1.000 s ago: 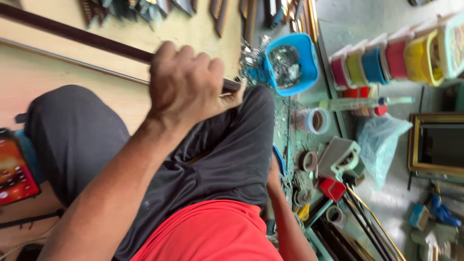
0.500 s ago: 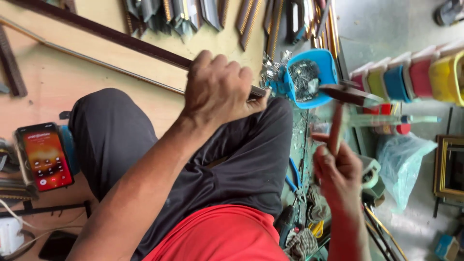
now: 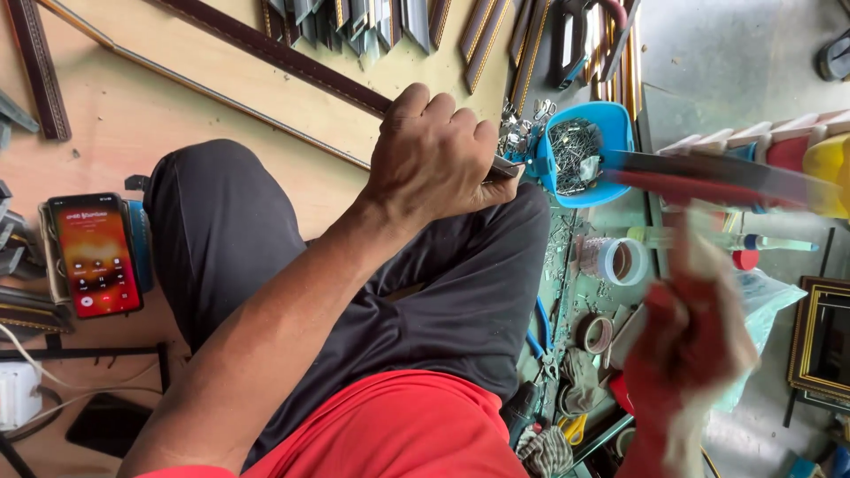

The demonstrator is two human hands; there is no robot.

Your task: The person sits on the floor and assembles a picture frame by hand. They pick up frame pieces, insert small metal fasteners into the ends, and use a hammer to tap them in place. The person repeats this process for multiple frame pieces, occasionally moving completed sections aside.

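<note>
My left hand [image 3: 434,164] is closed around a long dark brown moulding strip [image 3: 274,55] that runs across the plywood board [image 3: 133,115] above my knee in dark trousers [image 3: 460,292]. My right hand [image 3: 691,354] is low at the right and blurred by motion. It grips a long tool [image 3: 708,173], dark and red, which is smeared across the picture; its head reaches over the blue tub of nails [image 3: 575,155]. What kind of tool it is cannot be told.
A lit phone [image 3: 93,257] lies at the left on the board. Cut moulding pieces [image 3: 381,18] are stacked at the top. A tape roll [image 3: 620,261], pliers, coloured containers [image 3: 797,150] and a gold picture frame [image 3: 819,341] crowd the right side.
My right hand came into view with the tool and is now swinging, strongly blurred. The view shifted so the phone shows fully. My left hand keeps its grip on the strip.
</note>
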